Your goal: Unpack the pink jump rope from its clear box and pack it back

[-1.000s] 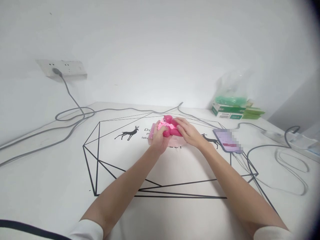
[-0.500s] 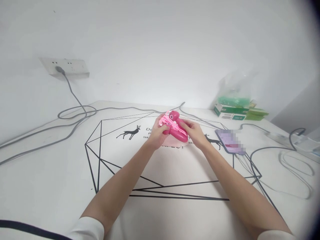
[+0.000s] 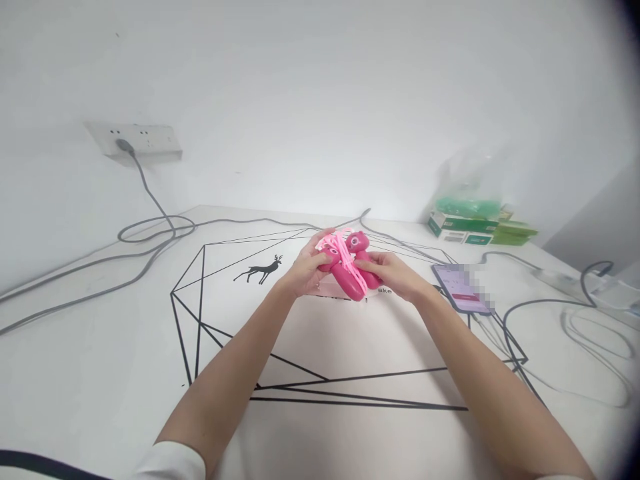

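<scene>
In the middle of the head view, my hands hold a pink jump rope above the table. It has two dark pink handles with round, animal-like heads, and a lighter pink cord bundled around and between them. My left hand is closed on the left handle and part of the cord, its thumb near that handle's head. With thumb and fingers, my right hand grips the other handle low on its body. Parts of both handles are hidden by my fingers. A pale pink patch shows below the handles; I cannot tell what it is.
A phone lies right of my right hand. Green-and-white boxes and a plastic bag stand at the back right. Grey cables cross the table, one plugged into the wall socket. The white table carries black lines and deer prints.
The two handles have spread further apart, with a wider gap between their heads. My left hand has shifted slightly left, and the left handle now points more steeply downward.
</scene>
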### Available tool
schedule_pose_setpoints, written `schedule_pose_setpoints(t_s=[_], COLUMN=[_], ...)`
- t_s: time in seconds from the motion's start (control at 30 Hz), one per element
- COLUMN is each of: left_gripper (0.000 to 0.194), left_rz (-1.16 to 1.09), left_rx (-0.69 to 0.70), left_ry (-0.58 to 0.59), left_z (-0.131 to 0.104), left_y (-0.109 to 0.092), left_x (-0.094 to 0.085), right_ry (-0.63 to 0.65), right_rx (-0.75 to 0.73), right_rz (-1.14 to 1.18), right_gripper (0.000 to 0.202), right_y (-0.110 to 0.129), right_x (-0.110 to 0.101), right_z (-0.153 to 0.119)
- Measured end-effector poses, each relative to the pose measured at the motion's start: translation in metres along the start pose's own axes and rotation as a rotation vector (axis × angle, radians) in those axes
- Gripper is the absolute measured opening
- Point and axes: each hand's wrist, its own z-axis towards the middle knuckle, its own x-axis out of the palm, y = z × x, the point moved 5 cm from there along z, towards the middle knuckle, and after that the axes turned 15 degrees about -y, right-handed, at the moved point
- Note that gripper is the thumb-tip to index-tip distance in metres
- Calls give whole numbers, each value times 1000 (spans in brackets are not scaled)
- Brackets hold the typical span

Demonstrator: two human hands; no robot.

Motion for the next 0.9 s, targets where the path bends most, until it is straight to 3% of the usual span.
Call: schedule_pose_setpoints(t_s=[0.2,0.53,0.9], left_gripper=[67,70,73], left_rz=[71,-4,-12], left_rx=[10,85,98], left_ry=[21,39,91], left_z=[-2,-1,-1], left_y=[-3,-11,-15], left_x=[-6,-8,-10], right_ry=[210,212,323], right_rx=[181,252,318], right_rz=[129,207,350], right_gripper=[37,17,20], right_y=[-2,-4,-13], right_x=[7,14,21], right_z=[-9,-12,-15])
